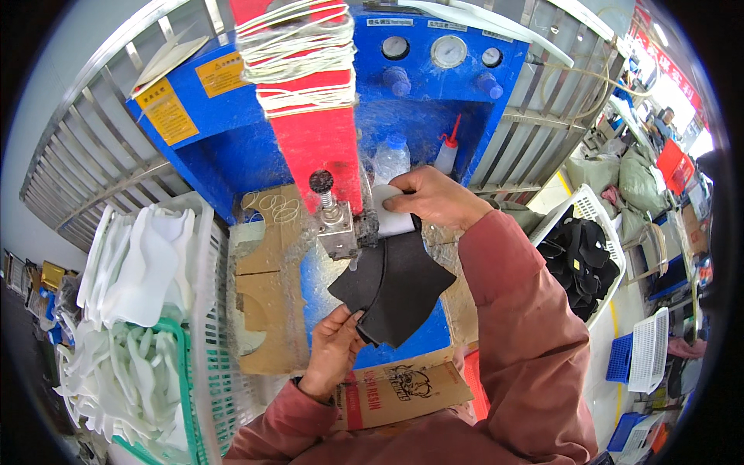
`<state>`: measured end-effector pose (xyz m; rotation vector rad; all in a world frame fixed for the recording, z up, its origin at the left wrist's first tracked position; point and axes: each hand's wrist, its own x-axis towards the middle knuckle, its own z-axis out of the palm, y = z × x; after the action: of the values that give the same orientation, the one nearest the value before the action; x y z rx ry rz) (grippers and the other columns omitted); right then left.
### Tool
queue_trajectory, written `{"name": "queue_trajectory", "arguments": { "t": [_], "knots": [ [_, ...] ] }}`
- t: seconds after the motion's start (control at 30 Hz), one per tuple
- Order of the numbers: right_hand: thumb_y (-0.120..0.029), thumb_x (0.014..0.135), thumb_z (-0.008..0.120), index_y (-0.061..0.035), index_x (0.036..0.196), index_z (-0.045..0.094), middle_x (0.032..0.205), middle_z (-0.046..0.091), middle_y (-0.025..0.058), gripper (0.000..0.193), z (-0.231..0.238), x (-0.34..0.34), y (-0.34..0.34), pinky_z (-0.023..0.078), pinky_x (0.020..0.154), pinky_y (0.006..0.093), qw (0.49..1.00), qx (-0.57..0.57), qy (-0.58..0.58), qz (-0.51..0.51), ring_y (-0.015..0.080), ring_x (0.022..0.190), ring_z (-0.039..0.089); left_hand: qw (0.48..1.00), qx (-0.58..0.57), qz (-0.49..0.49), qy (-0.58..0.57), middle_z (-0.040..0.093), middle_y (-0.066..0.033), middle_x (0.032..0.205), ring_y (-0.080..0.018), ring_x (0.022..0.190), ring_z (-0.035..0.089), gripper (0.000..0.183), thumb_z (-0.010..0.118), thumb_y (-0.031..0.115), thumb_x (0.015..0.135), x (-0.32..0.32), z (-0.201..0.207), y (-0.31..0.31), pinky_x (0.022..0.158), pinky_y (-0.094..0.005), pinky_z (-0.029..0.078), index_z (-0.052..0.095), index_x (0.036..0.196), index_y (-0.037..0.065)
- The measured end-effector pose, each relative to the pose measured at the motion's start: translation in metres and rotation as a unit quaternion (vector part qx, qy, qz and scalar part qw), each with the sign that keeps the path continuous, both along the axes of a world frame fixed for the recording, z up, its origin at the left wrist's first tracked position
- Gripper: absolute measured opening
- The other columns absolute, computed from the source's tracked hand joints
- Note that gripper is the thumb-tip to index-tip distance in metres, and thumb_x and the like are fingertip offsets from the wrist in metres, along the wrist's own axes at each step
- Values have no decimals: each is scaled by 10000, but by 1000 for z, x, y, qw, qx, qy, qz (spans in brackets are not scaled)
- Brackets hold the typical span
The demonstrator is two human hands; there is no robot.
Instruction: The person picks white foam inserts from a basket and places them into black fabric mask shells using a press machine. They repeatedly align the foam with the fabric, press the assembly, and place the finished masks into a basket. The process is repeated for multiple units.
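Note:
Under the metal head (335, 230) of a red machine arm (318, 147) lies a black, shaped sheet piece (407, 287), with a curved seam line running down it. My left hand (332, 345) pinches its lower left edge between thumb and fingers. A thin white piece (394, 220) stands beside the machine head, at the black piece's upper edge. My right hand (438, 198) grips its top between thumb and forefinger. Whether the white piece is joined to the black one, I cannot tell.
Left, a white basket (205, 325) holds stacked white curved pieces (151, 263). Black pieces fill another basket (608, 221) at right. Behind the arm, a blue cabinet (225, 155) holds a blue-capped bottle (393, 159) and a red-nozzled bottle (447, 153). Cardboard (271, 302) covers the worktop.

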<state>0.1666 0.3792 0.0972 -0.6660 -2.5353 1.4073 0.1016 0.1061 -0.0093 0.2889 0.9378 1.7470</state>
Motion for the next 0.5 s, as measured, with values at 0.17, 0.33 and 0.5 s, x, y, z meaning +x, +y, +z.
{"name": "queue_trajectory", "arguments": {
  "t": [0.17, 0.33, 0.5],
  "knots": [
    [-205, 875, 680, -4, 1134, 716, 913, 733, 75, 330, 1, -2, 4, 486, 785, 306, 999, -12, -37, 2, 114, 841, 615, 1000, 13, 4, -16, 719, -73, 1073, -106, 852, 694, 241, 519, 53, 1030, -5, -8, 0, 748, -245, 572, 613, 1241, -16],
    [-209, 887, 686, 40, 935, 711, 706, 589, 1, 255, -4, -4, 0, 411, 612, 308, 999, -27, 33, -11, 66, 695, 496, 1000, 25, -4, 14, 728, -61, 1027, -85, 778, 687, 230, 529, 56, 1027, -13, -14, 2, 690, -215, 559, 631, 1225, -2],
    [-221, 878, 687, 30, 1006, 716, 739, 641, 51, 282, -6, -2, 6, 448, 657, 318, 1000, 9, 6, -6, 96, 720, 538, 1000, 10, 16, -2, 730, -41, 984, -61, 727, 664, 207, 552, 50, 1016, -11, -9, 5, 629, -196, 534, 656, 1191, 15]
  ]
}}
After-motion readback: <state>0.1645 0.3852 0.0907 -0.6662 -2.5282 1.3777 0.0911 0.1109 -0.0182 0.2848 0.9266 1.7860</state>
